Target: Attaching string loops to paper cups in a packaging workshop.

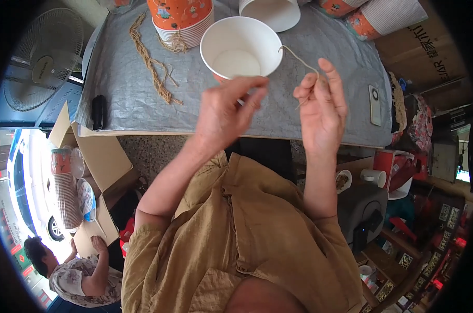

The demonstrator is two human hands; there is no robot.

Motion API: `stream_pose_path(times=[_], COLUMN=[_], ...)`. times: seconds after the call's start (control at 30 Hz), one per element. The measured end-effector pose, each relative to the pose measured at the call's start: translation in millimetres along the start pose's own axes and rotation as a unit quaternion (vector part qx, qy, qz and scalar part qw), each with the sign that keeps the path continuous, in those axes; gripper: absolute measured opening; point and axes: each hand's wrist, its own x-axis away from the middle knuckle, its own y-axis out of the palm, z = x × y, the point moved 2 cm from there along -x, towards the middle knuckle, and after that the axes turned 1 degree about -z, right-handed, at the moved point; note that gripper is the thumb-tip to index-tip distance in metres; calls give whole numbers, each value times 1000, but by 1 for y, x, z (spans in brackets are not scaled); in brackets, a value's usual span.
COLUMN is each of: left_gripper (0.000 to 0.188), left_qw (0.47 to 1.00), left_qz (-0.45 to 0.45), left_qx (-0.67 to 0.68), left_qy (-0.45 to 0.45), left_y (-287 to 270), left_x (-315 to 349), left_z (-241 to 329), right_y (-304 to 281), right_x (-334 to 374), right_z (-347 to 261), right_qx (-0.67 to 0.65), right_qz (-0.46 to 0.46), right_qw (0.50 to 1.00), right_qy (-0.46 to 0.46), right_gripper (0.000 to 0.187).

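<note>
A white-lined paper bucket [241, 44] lies tilted on the grey-covered table, its mouth facing me and a bit of orange outside showing below. Thin beige twine [300, 58] runs from a spot at the bucket's right rim to my right hand [322, 112]. That hand is raised beside the bucket, its thumb and fingers pinching the twine, with a short end hanging below. My left hand [220, 112] is just in front of the bucket's lower edge, its index finger and thumb slightly apart. Nothing shows between them; its other fingers are mostly hidden.
Loose twine strands [150, 60] lie left on the table. Behind stand a stack of orange patterned buckets [181, 21] and another white bucket [273, 13]. A dark object [98, 112] and a small white item [375, 104] lie near the edges. A person [85, 276] sits lower left by a cardboard box [103, 161].
</note>
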Motion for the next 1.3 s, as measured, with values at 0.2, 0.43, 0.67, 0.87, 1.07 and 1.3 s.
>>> stream_pose_path(times=[0.2, 0.43, 0.67, 0.87, 1.07, 1.3], left_gripper=[28, 15, 15, 15, 12, 5], left_qw=[932, 959, 974, 973, 969, 996], left_qz=[-118, -112, -63, -36, -25, -9], left_qx=[313, 217, 155, 173, 161, 18], left_qy=[-136, -142, -152, -145, -184, -85], left_y=[37, 5, -24, -32, -42, -38], left_x=[12, 26, 31, 33, 39, 44], left_z=[-4, -29, -51, -57, -61, -42], right_y=[10, -19, -46, -64, -86, -60], right_x=[12, 8, -1, -4, -2, 27], right_z=[11, 17, 19, 22, 29, 32], right_qx=[-20, -43, -70, -120, -164, 617], right_qz=[-53, -8, -5, 13, 24, 52], right_qw=[998, 997, 996, 991, 984, 782], right_qy=[39, 56, 50, 54, 63, -71], right_gripper=[37, 35, 36, 36, 39, 37])
